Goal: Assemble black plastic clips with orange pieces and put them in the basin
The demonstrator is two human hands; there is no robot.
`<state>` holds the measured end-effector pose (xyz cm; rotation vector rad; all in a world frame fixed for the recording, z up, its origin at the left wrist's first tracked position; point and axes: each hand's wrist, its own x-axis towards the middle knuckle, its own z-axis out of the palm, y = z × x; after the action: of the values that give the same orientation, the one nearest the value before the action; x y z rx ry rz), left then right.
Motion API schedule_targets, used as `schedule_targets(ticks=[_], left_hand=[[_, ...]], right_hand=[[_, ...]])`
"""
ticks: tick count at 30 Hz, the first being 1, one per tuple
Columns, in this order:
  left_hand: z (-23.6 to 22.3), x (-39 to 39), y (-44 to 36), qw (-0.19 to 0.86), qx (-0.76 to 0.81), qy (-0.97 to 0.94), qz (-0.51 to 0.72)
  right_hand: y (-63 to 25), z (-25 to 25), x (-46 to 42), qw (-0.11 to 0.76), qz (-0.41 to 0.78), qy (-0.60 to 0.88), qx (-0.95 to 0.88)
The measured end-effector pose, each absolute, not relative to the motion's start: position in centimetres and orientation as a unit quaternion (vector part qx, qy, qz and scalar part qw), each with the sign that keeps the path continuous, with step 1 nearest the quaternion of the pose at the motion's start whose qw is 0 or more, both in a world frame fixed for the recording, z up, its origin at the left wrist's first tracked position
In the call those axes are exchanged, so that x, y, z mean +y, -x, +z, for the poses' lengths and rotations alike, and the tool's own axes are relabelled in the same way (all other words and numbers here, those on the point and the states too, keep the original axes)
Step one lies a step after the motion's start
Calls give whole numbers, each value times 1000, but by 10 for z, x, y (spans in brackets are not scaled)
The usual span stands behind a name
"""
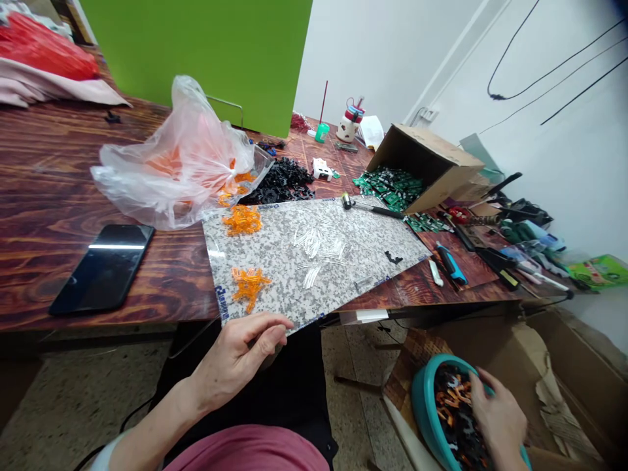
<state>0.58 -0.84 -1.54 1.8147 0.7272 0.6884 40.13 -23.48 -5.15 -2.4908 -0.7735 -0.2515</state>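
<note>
My left hand (240,356) is at the near edge of a speckled grey laminate board (275,278), its fingers and thumb pinching the board's rim. Two clusters of orange plastic parts (250,284) lie on that board, with a second cluster (241,221) further up and clear plastic pieces (318,242) in the middle. Down at the right, my right hand (498,418) reaches into a teal basin (424,399) filled with mixed black and orange parts (454,412). Its fingertips are hidden among them.
A wooden table (59,196) carries a black smartphone (103,268), a translucent plastic bag (171,163), a heap of black parts (279,183) and a small hammer (367,206). A tipped cardboard box (426,160) spills green circuit boards (392,186). Hand tools line the right side.
</note>
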Motion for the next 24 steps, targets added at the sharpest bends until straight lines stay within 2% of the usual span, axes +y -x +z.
schedule_targets(ticks=[5,8,16,21,24], left_hand=[[-17,-8,-5,503,308,-757,281],[-17,-8,-5,498,313,-757,285],[-17,-13,-3,477,308,-761,313],[-17,-13,-3,478,300,-759,324],[-17,-13,-2,482,298,-757,324]], right_hand=[[-337,-32,-110,323,-9,815,-481],[-289,-17,-46,360,54,703,-611],[-200,0,19,253,98,568,-777],[-175,-1,24,181,97,562,-801],[-175,-2,26,177,99,576,-792]])
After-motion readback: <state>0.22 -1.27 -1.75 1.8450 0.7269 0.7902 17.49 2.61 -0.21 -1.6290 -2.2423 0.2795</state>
